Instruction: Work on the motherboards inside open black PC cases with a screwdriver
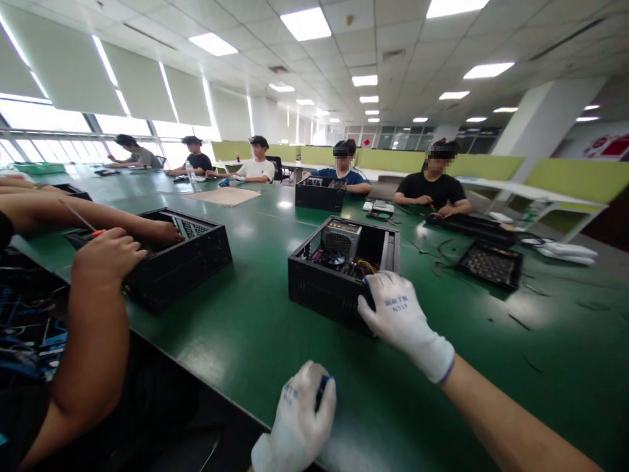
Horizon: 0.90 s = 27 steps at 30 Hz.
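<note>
A black computer case (327, 292) lies with its open side up on the green table in front of me. Inside it show a fan (332, 257), a metal power supply (344, 235) and some yellow wires. My right hand (393, 305), in a white glove, grips the case's near right corner, thumb on the front and fingers over the edge. My left hand (305, 410), also gloved, is closed near the table's front edge. It holds a small black and blue object (322, 391), mostly hidden by the fingers, whose kind I cannot make out.
At left a co-worker's hand (105, 255) holds a screwdriver (81, 216) beside another black case (181, 269). Several people sit across the green table (236, 341). At right lie a black tray-like part (491, 265), cut cable ties and white gloves (565, 251).
</note>
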Each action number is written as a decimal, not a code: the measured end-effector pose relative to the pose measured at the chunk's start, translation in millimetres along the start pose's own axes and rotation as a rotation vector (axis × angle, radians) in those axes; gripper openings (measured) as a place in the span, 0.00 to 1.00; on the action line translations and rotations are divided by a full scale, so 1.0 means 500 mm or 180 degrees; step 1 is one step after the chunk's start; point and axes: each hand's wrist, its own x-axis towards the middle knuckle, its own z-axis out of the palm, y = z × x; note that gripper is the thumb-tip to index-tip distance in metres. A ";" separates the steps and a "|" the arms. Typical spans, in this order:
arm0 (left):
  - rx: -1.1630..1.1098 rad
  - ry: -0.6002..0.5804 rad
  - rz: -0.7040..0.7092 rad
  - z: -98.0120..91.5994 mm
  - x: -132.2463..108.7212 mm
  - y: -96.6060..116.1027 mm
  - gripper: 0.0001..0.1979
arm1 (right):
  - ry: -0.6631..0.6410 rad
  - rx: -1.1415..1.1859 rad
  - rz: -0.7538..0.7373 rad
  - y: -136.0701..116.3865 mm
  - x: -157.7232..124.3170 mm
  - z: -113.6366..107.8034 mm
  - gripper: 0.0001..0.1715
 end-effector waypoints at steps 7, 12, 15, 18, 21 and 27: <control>-0.0102 -0.0469 0.0487 -0.122 0.063 0.097 0.06 | 0.0627 0.0318 -0.0569 0.015 -0.215 -0.090 0.21; 0.0403 -0.0410 0.0775 -0.186 0.140 0.158 0.06 | 0.0642 0.0513 -0.0648 0.030 -0.314 -0.142 0.21; 0.0886 -0.0773 0.0900 -0.191 0.174 0.167 0.11 | 0.0625 0.0571 -0.0649 0.036 -0.357 -0.164 0.22; 0.1199 -0.1222 0.1178 -0.192 0.184 0.170 0.15 | 0.0617 0.0592 -0.0591 0.039 -0.386 -0.180 0.24; 0.1201 -0.1406 0.1500 -0.199 0.172 0.182 0.14 | 0.0603 0.0664 -0.0525 0.044 -0.407 -0.193 0.23; 0.0969 -0.1417 0.1337 -0.221 0.119 0.227 0.14 | 0.0378 0.0884 -0.0718 0.077 -0.459 -0.223 0.23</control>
